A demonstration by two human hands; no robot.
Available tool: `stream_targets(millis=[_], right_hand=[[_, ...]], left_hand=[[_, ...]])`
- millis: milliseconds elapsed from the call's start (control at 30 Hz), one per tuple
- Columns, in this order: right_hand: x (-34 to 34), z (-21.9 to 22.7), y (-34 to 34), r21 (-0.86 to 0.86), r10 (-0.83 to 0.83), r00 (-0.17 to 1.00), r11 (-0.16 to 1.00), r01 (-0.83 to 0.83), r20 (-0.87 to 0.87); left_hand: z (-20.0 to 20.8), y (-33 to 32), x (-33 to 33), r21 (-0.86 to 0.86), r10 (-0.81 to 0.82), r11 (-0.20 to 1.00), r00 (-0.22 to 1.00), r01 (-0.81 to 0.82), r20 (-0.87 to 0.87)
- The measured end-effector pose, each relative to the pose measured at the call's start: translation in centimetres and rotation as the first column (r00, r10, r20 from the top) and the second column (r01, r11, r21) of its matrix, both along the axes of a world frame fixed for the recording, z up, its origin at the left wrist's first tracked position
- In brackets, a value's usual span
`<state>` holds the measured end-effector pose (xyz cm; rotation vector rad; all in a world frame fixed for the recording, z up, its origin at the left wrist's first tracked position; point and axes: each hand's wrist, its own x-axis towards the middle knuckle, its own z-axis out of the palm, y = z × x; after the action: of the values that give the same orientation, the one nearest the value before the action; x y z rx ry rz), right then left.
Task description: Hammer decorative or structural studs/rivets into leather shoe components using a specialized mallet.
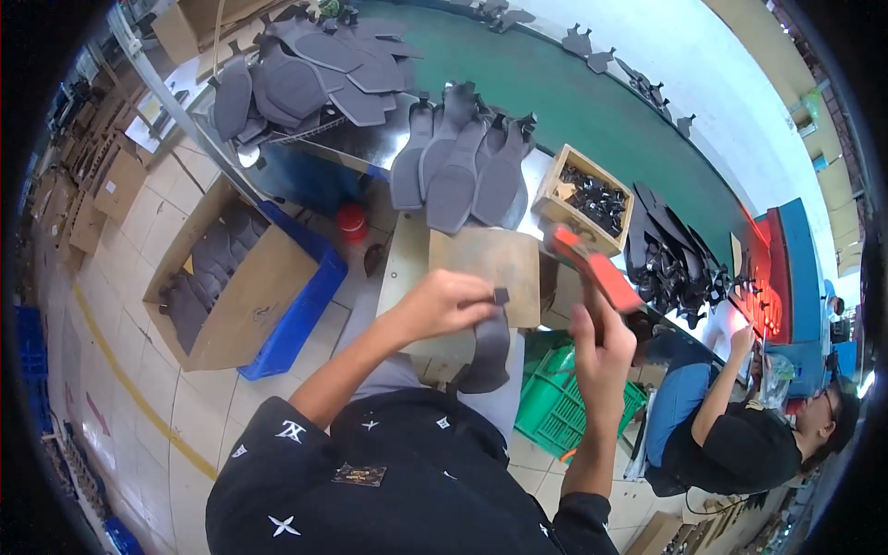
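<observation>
My left hand [442, 307] is closed on a dark grey shoe insole [487, 356], gripping it near its narrow end, where a small black piece shows. The insole hangs over my lap, just in front of a tan board [485, 268]. Raised to the right of the board, my right hand [603, 347] is wrapped round the handle of a hammer with a red head [597, 270], slightly blurred. Beyond the board, several similar insoles [453, 180] lie together on the bench. A wooden box [581, 199] of small black parts stands to their right.
More grey insoles [310, 69] are heaped at the far left, by a green conveyor belt [546, 88]. A carton [222, 287] and a green crate [555, 398] flank me. Black pieces [671, 250] lie right, near a seated co-worker [740, 435] at a red-lit machine [772, 277].
</observation>
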<state>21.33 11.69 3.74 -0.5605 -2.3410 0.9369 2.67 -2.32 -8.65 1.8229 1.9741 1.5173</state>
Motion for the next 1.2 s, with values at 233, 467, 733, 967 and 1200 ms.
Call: stream_targets(millis=[233, 467, 733, 967, 1200], right_hand=[[-2.7, -5.6, 0.5, 0.423, 0.218, 0.874, 0.808, -0.411, 0.435], [-0.4, -1.1, -1.9, -0.377, 0.700, 0.609, 0.485, -0.789, -0.373], [-2.0, 2.5, -1.5, -0.165, 0.907, 0.311, 0.273, -0.948, -0.284], [-2.5, 2.0, -0.1, -0.195, 0.887, 0.356, 0.309, -0.931, -0.293], [-0.7, -2.1, 0.7, -0.075, 0.538, 0.843, 0.841, -0.536, 0.015]], left_hand=[[11.0, -6.1, 5.9, -0.018, -0.277, 0.911, 0.643, 0.412, 0.714], [11.5, -7.1, 6.2, 0.098, -0.306, 0.766, 0.227, 0.636, 0.925], [11.9, -6.2, 5.8, 0.238, -0.423, 0.455, -0.027, 0.858, 0.906], [13.0, -6.1, 5.1, 0.045, -0.437, 0.610, 0.289, 0.791, 0.852], [13.3, -6.1, 5.1, -0.063, -0.340, 0.661, 0.373, 0.747, 0.863]])
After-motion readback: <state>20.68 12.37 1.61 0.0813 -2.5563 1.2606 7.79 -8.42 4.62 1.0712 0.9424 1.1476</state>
